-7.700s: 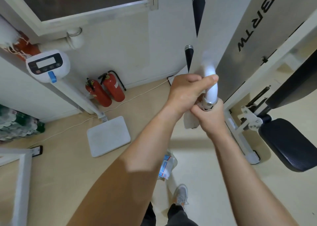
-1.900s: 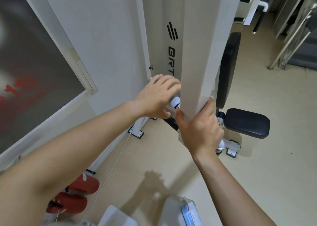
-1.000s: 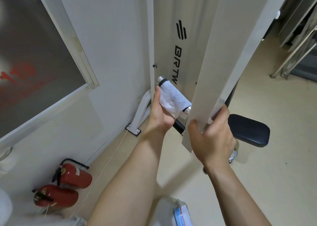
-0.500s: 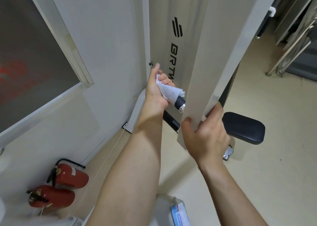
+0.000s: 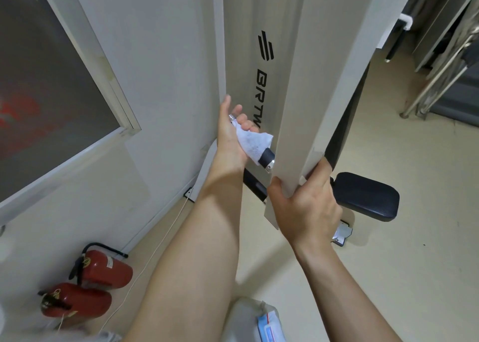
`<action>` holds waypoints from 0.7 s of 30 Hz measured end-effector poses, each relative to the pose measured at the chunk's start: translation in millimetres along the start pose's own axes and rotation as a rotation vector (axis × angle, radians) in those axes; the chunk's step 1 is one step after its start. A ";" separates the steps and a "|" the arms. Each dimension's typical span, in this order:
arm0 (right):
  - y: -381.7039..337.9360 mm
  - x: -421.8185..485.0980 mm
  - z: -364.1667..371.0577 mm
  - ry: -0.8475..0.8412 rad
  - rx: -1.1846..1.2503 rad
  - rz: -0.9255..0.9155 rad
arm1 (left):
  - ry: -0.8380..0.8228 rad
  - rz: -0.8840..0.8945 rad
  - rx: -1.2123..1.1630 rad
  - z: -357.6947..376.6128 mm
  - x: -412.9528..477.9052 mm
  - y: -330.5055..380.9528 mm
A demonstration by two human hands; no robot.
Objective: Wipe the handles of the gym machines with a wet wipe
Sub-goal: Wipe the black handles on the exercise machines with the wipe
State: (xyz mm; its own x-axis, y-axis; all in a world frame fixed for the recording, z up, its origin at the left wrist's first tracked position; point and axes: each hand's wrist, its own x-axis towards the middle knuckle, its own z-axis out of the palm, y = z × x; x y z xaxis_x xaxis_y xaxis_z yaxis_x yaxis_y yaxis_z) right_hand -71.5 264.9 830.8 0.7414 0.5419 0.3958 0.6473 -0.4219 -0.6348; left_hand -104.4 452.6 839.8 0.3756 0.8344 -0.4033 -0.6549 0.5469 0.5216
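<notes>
A black machine handle (image 5: 267, 158) with chrome end caps sticks out to the left of the white machine arm (image 5: 305, 103). Most of it is wrapped in a white wet wipe (image 5: 252, 140). My left hand (image 5: 232, 136) grips the wipe around the handle, fingers curled over the top, thumb pointing up. Only the black end by the arm and the far chrome tip show. My right hand (image 5: 305, 206) grips the lower end of the white arm from below, thumb on its left face.
The white machine panel (image 5: 248, 64) with black lettering stands behind the handle. A black padded seat (image 5: 365, 199) sits to the right. Two red fire extinguishers (image 5: 88, 287) lie on the floor at lower left. A wet wipe pack (image 5: 269, 326) lies at the bottom edge.
My left hand has slid the wipe up along the handle toward its far tip, baring more of the black grip by the arm. My right hand stays on the white arm.
</notes>
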 end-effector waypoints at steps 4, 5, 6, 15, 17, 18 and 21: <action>1.0 1.0 3.9 0.021 -0.048 -0.013 | -0.089 -0.081 0.059 -11.7 -11.6 -36.1; 2.3 1.9 3.0 0.024 -0.056 -0.020 | -0.125 -0.111 0.087 -13.4 -18.2 -47.0; 3.6 2.8 1.3 0.030 -0.061 -0.029 | -0.134 -0.122 0.095 -11.8 -22.9 -52.7; 4.0 -1.3 4.7 0.016 -0.057 -0.045 | 0.044 -0.025 -0.054 1.4 -1.3 11.7; 2.6 -1.5 6.5 0.035 -0.076 -0.049 | -0.015 -0.054 -0.068 0.4 -9.9 2.2; 2.8 -1.0 6.3 0.045 -0.083 -0.053 | -0.059 -0.086 -0.031 -4.2 -13.2 -6.0; 7.4 2.7 4.7 0.050 -0.087 -0.067 | -0.155 -0.151 0.097 -12.4 -31.1 -30.0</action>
State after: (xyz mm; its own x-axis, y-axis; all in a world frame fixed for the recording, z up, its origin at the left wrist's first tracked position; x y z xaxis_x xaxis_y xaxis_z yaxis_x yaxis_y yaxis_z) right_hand -65.5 266.6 824.0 0.7022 0.5349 0.4699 0.7073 -0.4486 -0.5463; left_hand -104.6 409.3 827.4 0.5658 0.7389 -0.3658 -0.5201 0.6641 0.5371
